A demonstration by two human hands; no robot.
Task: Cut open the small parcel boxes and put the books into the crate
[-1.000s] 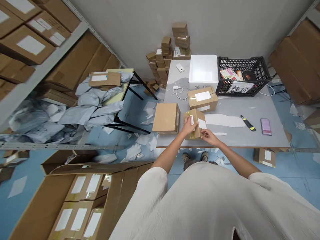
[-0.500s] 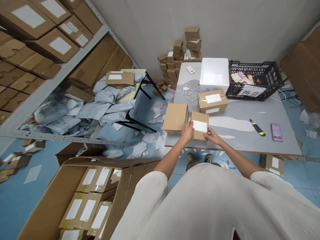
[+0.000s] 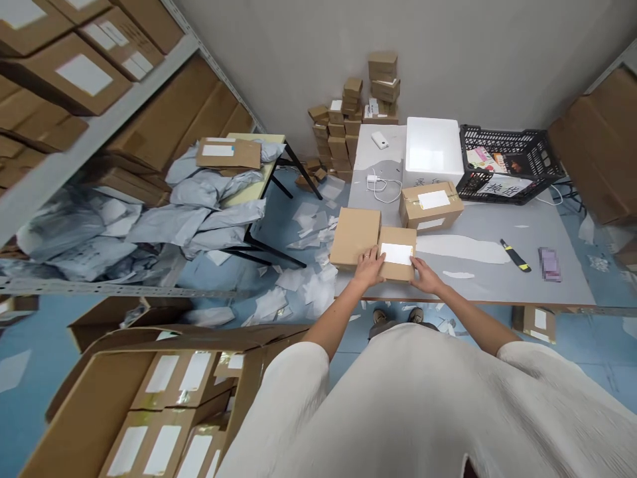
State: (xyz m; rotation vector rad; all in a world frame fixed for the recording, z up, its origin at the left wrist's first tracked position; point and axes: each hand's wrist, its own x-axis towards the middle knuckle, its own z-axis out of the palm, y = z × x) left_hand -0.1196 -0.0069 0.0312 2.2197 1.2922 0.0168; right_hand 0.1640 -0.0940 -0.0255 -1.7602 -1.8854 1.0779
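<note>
A small cardboard box with a white label (image 3: 397, 253) sits near the front edge of the grey table (image 3: 502, 285). My left hand (image 3: 369, 267) rests at its left side, fingers spread, touching both it and the larger plain box (image 3: 355, 237) beside it. On the right side of the labelled box, my right hand (image 3: 425, 275) grips the edge with thumb and fingers. Behind them stands a taped box with labels (image 3: 430, 204). White backing paper (image 3: 462, 247) and a black-and-yellow cutter (image 3: 515, 255) lie to the right.
A white foam bin (image 3: 432, 149) and black crate (image 3: 507, 166) stand at the table's back. Left are a side table with grey parcels (image 3: 199, 206) and shelving (image 3: 109, 106). A large open carton (image 3: 114, 372) of boxes is at lower left; paper scraps litter the floor.
The labelled box has turned slightly and now sits squarer to the table edge, with both hands still on it. The whole view has shifted a little.
</note>
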